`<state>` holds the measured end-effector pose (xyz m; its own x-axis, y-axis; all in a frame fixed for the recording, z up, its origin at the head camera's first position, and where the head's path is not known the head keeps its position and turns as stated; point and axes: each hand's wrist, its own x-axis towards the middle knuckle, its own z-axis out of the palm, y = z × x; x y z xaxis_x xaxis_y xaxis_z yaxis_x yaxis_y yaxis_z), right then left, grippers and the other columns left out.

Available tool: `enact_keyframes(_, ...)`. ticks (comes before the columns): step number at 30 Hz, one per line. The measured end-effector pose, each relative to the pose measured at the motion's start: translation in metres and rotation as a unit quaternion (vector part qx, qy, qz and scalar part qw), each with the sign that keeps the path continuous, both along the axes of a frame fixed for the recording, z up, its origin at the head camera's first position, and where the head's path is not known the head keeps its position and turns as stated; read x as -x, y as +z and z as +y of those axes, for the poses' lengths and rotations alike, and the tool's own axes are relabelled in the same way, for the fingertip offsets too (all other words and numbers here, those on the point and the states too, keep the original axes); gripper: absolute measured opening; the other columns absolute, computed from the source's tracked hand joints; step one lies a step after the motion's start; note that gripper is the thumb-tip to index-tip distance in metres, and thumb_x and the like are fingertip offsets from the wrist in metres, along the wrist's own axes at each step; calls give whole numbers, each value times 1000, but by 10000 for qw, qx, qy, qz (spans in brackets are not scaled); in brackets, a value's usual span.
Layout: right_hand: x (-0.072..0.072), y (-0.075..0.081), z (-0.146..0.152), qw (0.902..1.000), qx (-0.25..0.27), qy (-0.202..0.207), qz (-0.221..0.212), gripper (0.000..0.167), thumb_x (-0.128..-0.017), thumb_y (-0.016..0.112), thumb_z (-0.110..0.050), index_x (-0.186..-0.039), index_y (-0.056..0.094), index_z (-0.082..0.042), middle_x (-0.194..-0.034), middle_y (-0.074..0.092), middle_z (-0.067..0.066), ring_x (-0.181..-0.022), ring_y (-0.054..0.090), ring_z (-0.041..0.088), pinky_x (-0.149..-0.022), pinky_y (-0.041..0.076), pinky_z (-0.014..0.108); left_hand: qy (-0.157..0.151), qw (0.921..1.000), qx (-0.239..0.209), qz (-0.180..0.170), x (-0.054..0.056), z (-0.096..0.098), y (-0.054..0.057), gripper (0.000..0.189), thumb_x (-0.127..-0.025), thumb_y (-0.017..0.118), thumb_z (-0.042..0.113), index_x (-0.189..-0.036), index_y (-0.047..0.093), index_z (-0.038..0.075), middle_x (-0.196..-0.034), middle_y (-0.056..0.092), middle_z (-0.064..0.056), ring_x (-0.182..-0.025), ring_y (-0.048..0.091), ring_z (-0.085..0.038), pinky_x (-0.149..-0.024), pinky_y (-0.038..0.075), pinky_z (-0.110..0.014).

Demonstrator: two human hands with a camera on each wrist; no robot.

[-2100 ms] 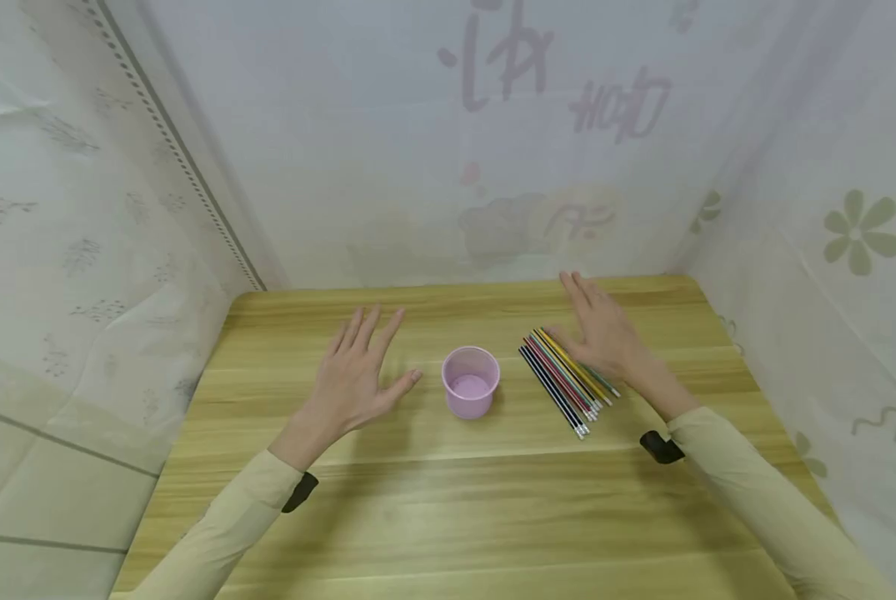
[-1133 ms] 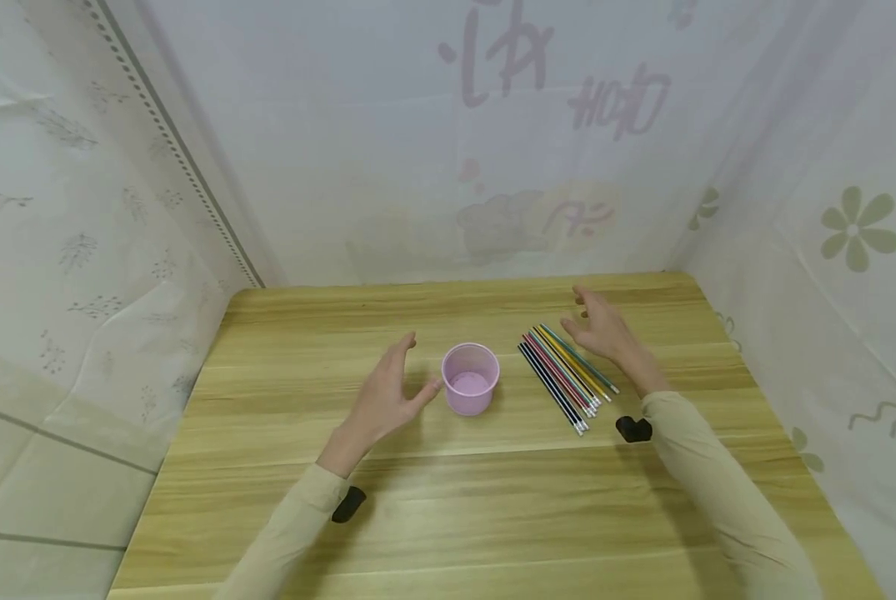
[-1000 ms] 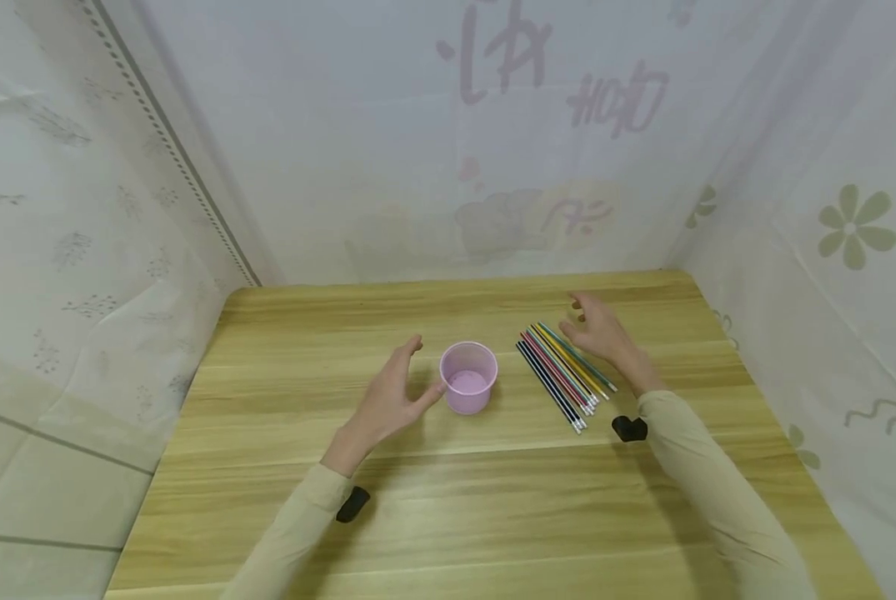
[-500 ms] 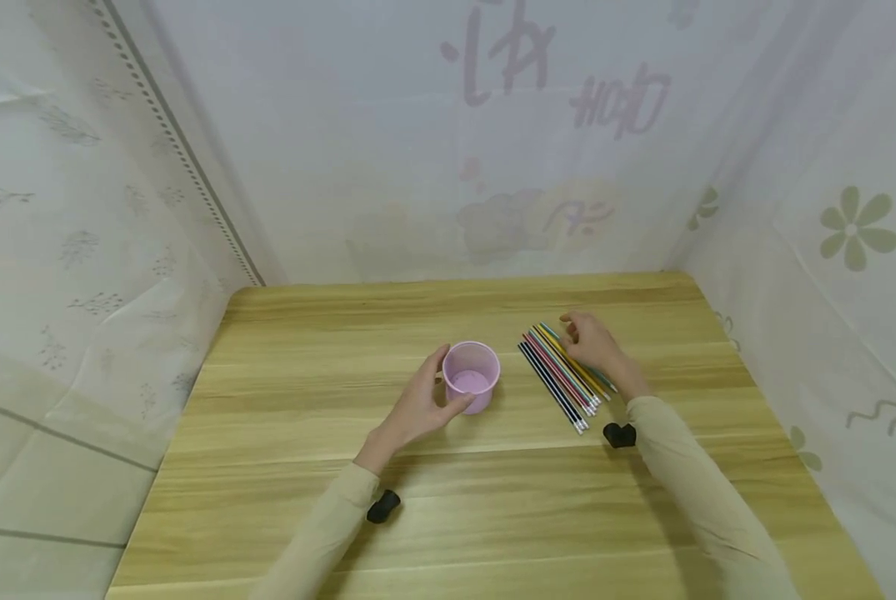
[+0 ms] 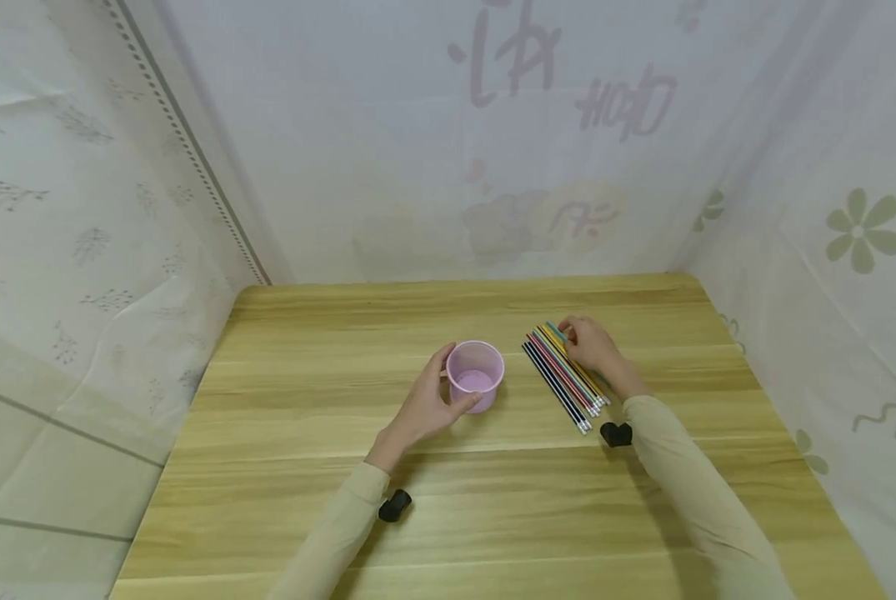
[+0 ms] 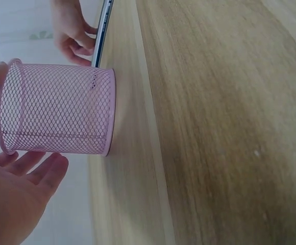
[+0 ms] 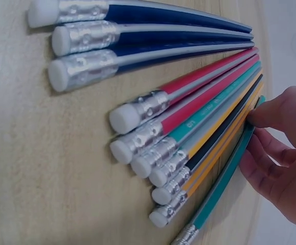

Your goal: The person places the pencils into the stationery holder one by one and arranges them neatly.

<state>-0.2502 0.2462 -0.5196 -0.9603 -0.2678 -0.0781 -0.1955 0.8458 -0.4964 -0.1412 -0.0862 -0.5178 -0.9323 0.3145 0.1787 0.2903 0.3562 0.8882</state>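
A pink mesh pencil holder (image 6: 61, 107) stands upright on the wooden table. My left hand (image 5: 427, 408) grips it from the left, thumb on the near side and fingers round the far side near the rim. To the right of the holder lie several pencils (image 5: 558, 377) side by side, their white erasers towards me. They are dark blue, red, green, yellow and black. At the far end of the row, my right hand (image 5: 593, 346) pinches the outermost green pencil (image 7: 220, 182) between thumb and fingers. Part of that pencil is hidden behind the hand in the head view.
The wooden table (image 5: 493, 508) has a pale printed cloth (image 5: 387, 150) hanging behind it and at both sides. Black wrist cameras (image 5: 395, 506) are strapped under both sleeves.
My left hand has moved right from beside the pencil holder and taken hold of it. My right hand has come down to the pencils, its fingers closing on the outer green one.
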Motion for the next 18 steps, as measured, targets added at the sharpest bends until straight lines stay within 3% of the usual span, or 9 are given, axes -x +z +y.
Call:
enact_keyframes(10, 3, 7, -8, 9984, -528, 219, -45, 36, -93, 55, -1, -129, 55, 3, -97, 66, 20, -85, 61, 31, -74, 54, 46, 86, 9995, -299, -28, 0, 5, -2, 86, -83, 84, 22, -151, 34, 5, -144, 52, -20, -133, 54, -38, -109, 51, -47)
enact_keyframes(18, 9, 29, -22, 9980, -539, 214, 251, 43, -96, 52, -3, -139, 50, 2, -78, 59, 11, -60, 49, 20, -52, 37, 31, 196, 9992, -350, 12, 0, 7, -4, 86, -83, 84, 19, -151, 33, 6, -144, 52, -19, -133, 54, -38, -112, 48, -47)
